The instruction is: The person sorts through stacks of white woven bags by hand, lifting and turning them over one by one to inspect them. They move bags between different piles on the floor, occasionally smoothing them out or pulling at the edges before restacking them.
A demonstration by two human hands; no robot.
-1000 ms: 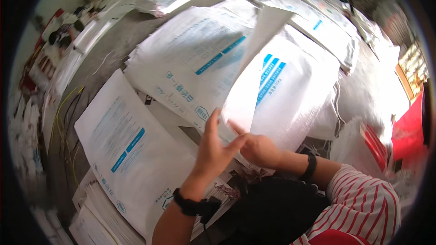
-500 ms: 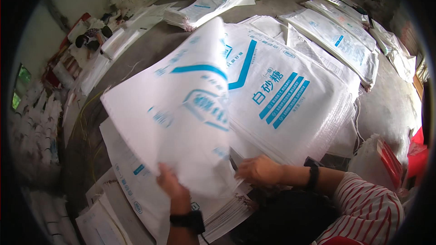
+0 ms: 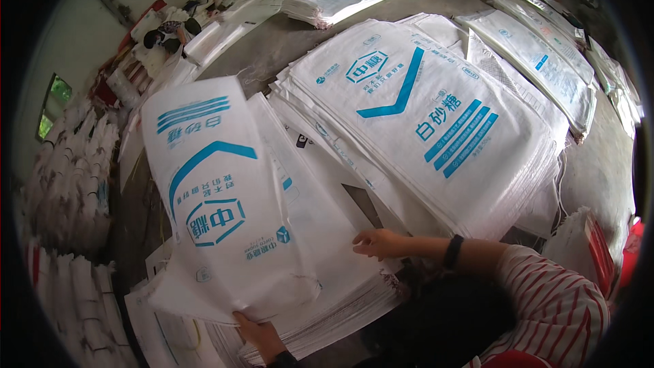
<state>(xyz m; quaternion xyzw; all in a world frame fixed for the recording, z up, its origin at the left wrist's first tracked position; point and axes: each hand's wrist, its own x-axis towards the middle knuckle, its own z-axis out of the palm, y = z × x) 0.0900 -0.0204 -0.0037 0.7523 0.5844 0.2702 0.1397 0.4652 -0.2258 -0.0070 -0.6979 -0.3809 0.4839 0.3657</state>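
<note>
My left hand [image 3: 259, 337] pinches the near edge of a white sack [image 3: 235, 252] with blue print, thumb on top. This sack lies bowed across the left part of the near stack of sacks [image 3: 340, 310], its far end reaching past the stack. My right hand [image 3: 379, 244] is over the right side of that near stack, fingers loosely apart with nothing visible in them. To the right and farther off lies a larger stack of the same printed sacks [image 3: 388, 143], its top sack flat and face up.
More flat sack piles lie at the far middle [image 3: 354, 0] and far right [image 3: 538, 61]. Bundled white sacks [image 3: 68, 170] crowd the left side. Another person [image 3: 170, 33] is bent down at the far left. A red item [image 3: 596, 249] stands by my right elbow.
The sack in my left hand has swung left, off the larger stack, and settled over the near stack. My left hand has come lower and nearer. My right hand's fingers have spread.
</note>
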